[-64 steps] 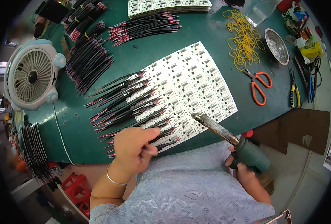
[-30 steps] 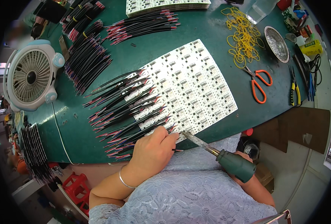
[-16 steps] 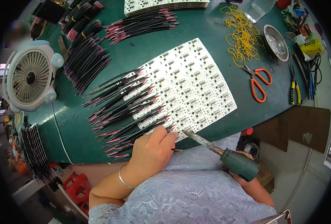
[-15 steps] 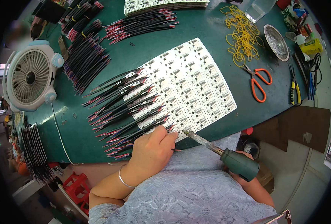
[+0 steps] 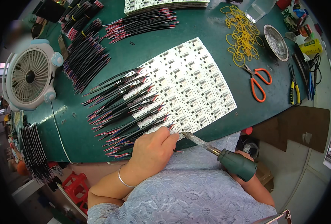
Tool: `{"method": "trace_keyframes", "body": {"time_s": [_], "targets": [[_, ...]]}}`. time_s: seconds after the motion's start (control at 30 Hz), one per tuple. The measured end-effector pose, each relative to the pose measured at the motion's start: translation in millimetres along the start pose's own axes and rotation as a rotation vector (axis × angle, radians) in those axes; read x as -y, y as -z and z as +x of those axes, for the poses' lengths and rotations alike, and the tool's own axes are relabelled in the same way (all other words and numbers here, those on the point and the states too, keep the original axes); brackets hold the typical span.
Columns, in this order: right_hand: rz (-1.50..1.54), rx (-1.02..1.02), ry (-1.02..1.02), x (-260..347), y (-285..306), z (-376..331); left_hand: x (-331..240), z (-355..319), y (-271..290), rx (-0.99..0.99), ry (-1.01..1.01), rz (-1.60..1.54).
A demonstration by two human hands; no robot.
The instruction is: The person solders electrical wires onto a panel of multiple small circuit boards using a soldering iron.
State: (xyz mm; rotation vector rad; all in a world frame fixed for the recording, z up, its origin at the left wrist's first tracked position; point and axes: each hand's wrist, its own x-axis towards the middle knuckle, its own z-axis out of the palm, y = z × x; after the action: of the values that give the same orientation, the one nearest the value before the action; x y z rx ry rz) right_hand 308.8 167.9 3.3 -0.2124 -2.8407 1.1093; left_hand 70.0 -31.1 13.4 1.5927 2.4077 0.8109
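Observation:
A white sheet of circuit boards [image 5: 189, 84] lies on the green table, with rows of black cables [image 5: 124, 108] with red and blue wire ends along its left side. At the sheet's near corner my left hand [image 5: 150, 151] is closed in a pinch on a cable, most of which the fingers hide. A thin wire end pokes out beside the fingers. My right hand [image 5: 244, 158] is wrapped round the green handle of a soldering iron [image 5: 238, 164], partly hidden behind it. The iron's tip meets the board's near edge, just right of my left fingertips.
A fan [image 5: 30, 76] stands at the left, near cable bundles [image 5: 87, 56]. More boards [image 5: 165, 5] are stacked at the back. Rubber bands [image 5: 242, 33], a metal bowl [image 5: 276, 43], orange-handled scissors [image 5: 259, 86] and pliers [image 5: 294, 89] lie on the right.
The soldering iron has shifted slightly left, its tip now a little closer to my left fingertips. My left hand has barely moved.

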Motion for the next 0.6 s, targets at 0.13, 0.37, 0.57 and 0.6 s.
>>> {"method": "trace_keyframes", "body": {"time_s": [0.13,0.37,0.57,0.6], "targets": [[0.032,-0.078,0.043,-3,-3,2,-2,1,0,0.010,-0.005,0.011],[-0.021,-0.027,0.028,-3,2,-1,-2,1,0,0.022,0.009,0.004],[1.080,-0.337,-0.403,2,6,14,-4,5,0,0.039,0.013,0.026],[1.079,-0.338,-0.427,-3,12,25,-4,4,1,0.028,0.015,0.025]]}}
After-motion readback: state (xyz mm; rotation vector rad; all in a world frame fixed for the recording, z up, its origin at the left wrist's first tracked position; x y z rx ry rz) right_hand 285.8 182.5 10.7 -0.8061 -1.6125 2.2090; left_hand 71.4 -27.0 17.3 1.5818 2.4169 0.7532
